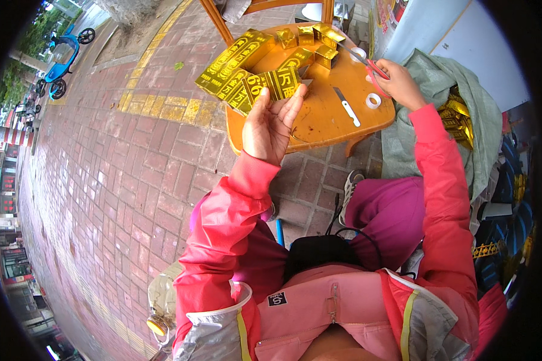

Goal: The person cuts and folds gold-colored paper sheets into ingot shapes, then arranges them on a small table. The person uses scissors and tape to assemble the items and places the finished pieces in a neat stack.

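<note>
now a gold printed cardboard piece (278,82) is being pinched by the left hand (267,125) over the wooden chair seat (315,120), red-handled scissors (375,68) being gripped by the right hand (400,85), shaping seemingly being done, careful folding probably being called for next.

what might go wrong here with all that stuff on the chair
The knife lies with its blade bare on the wooden chair, between both hands, so a reaching hand might get cut. The scissors in the right hand point toward the small gold boxes and might nick or knock one. The nearer tape roll sits close to the seat's right side, where a sleeve could perhaps brush it off.
</note>
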{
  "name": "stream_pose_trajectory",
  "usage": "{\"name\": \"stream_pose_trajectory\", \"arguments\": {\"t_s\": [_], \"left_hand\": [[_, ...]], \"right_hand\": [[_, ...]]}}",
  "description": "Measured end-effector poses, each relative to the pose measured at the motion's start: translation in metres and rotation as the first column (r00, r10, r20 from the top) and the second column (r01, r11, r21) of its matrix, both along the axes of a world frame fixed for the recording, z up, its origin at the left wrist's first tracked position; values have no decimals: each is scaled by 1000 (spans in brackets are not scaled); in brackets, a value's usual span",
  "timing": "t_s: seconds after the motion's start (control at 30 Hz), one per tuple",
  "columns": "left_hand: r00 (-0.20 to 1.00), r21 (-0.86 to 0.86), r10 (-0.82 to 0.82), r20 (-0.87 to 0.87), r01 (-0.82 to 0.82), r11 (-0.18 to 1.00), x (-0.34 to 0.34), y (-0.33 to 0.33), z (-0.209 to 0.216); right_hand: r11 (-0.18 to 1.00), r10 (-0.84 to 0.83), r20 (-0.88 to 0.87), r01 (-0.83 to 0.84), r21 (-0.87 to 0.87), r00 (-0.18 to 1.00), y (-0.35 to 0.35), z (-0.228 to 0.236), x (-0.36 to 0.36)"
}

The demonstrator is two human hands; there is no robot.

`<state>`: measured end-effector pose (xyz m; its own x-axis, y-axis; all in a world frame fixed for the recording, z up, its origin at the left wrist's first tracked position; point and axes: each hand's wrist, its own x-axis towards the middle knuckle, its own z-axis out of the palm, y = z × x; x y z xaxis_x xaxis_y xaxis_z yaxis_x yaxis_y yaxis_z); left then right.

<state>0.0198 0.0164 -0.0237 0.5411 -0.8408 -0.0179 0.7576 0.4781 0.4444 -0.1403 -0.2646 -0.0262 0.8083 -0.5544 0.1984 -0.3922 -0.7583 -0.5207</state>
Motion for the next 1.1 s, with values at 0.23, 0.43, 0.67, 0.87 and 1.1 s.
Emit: {"name": "stream_pose_trajectory", "arguments": {"t_s": [0.23, 0.43, 0.67, 0.87, 1.1], "left_hand": [[1000, -5, 4, 19, -4, 1000, 0, 0, -1], [999, -55, -37, -30, 35, 998, -1, 2, 0], [992, 21, -115, -56, 116, 993, 1, -2, -13], [987, 172, -155, 32, 147, 974, -2, -5, -21], [921, 479, -240, 307, 68, 875, -23, -6, -28]], "right_hand": [[878, 127, 86, -153, 453, 988, 27, 21, -1], [993, 96, -132, -104, -53, 987, 9, 4, -7], [952, -37, -405, -92, -294, 914, -39, -26, 17], [974, -23, -496, -93, -208, 868, -46, -48, 37], [963, 194, 164, -219, 157, 967, 29, 8, 23]]}}
